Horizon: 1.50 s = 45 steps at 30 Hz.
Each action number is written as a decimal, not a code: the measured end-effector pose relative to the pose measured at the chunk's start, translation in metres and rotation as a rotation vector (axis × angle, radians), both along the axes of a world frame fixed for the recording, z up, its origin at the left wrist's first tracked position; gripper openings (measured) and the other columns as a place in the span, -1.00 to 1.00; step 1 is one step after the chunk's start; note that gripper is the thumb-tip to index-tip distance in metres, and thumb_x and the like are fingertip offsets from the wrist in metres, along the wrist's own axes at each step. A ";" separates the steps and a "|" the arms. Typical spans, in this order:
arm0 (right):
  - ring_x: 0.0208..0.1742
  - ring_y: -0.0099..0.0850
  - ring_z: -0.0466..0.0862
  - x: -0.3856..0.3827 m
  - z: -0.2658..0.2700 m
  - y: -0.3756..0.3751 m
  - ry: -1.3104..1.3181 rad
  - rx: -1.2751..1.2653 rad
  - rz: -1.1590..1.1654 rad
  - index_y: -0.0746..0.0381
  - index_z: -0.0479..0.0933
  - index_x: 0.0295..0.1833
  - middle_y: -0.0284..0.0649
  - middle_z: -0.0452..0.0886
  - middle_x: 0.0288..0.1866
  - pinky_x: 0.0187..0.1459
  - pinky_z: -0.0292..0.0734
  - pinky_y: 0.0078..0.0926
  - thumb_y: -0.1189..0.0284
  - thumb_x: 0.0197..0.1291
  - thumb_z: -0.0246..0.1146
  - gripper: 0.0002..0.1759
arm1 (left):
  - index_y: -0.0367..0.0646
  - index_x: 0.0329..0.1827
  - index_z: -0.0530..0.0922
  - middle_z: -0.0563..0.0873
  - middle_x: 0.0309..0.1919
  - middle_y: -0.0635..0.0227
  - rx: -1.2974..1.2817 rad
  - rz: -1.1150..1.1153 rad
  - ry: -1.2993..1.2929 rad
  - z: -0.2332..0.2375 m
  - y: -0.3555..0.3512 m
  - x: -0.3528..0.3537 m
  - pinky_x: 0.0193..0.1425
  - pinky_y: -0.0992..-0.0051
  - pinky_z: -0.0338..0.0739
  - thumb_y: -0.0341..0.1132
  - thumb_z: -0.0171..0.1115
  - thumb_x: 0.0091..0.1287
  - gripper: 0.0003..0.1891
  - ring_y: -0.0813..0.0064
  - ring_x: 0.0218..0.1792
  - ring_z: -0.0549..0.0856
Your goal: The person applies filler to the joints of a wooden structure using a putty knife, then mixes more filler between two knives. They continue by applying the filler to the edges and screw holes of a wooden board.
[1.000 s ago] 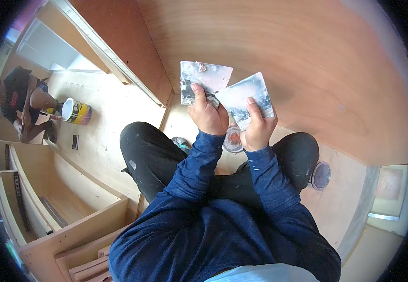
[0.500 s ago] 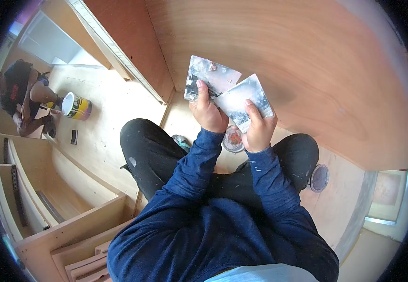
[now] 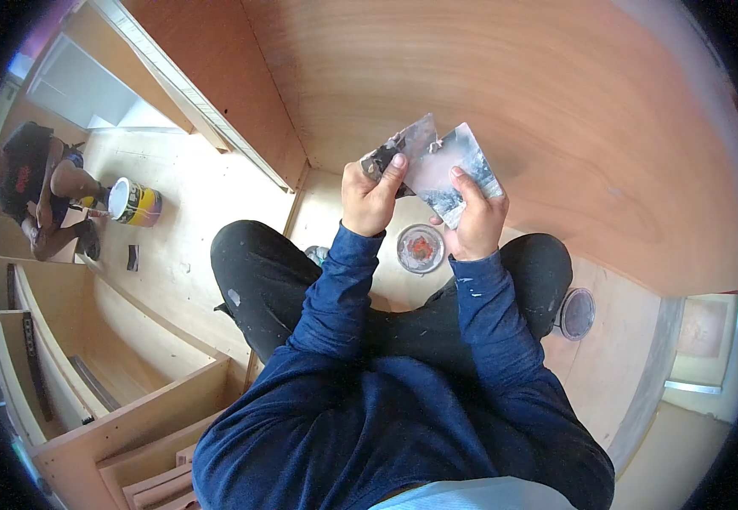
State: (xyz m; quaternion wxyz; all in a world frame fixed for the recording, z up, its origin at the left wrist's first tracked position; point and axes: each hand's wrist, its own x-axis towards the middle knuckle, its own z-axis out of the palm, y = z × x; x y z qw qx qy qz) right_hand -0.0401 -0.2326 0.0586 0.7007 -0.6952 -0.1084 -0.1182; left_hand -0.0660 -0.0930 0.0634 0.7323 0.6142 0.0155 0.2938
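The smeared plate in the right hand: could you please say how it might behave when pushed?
The plate is probably fairly stiff, since it looks flat beyond the right hand; likely light, appearing thin; and possibly slippery where smeared.

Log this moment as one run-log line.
Left hand: grips smeared plate | Right hand: grips second plate | Plates: edges close, contact unclear | Round container: on floor between legs

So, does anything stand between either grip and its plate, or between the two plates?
Nothing visible blocks the way to either: the left grip holds one smeared plate, the right grip the other plate. Where the plates appear to meet, only a small pale lump shows.
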 end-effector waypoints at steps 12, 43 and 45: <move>-0.40 -0.33 0.72 0.010 0.028 -0.030 -0.193 -0.051 -0.025 0.31 0.54 -0.02 -0.19 0.66 -0.22 -0.71 0.51 -0.42 0.52 0.19 0.26 -0.76 | -0.29 -0.36 0.59 0.53 -0.60 0.55 0.236 -0.127 0.141 0.007 0.028 -0.008 -0.45 0.57 0.39 -0.24 0.22 0.42 -0.73 0.68 -0.55 0.46; -0.24 -0.29 0.72 0.030 -0.006 -0.070 -0.286 -0.827 0.190 0.18 0.54 0.23 -0.06 0.65 -0.21 -0.24 0.56 -0.40 0.56 0.21 0.25 -0.56 | -0.32 0.01 0.57 0.71 -0.12 0.31 -0.592 -0.028 -0.039 0.002 -0.017 0.008 0.01 0.46 0.54 -0.46 0.18 0.35 -0.79 0.48 -0.14 0.68; -0.34 -0.38 0.72 0.037 -0.006 -0.076 -0.085 -0.624 0.212 0.34 0.53 0.17 -0.20 0.67 -0.25 -0.41 0.61 -0.44 0.46 0.25 0.29 -0.61 | -0.31 0.04 0.55 0.71 -0.10 0.26 -0.709 -0.002 -0.104 0.000 -0.019 0.014 0.02 0.41 0.60 -0.49 0.18 0.36 -0.78 0.42 -0.11 0.71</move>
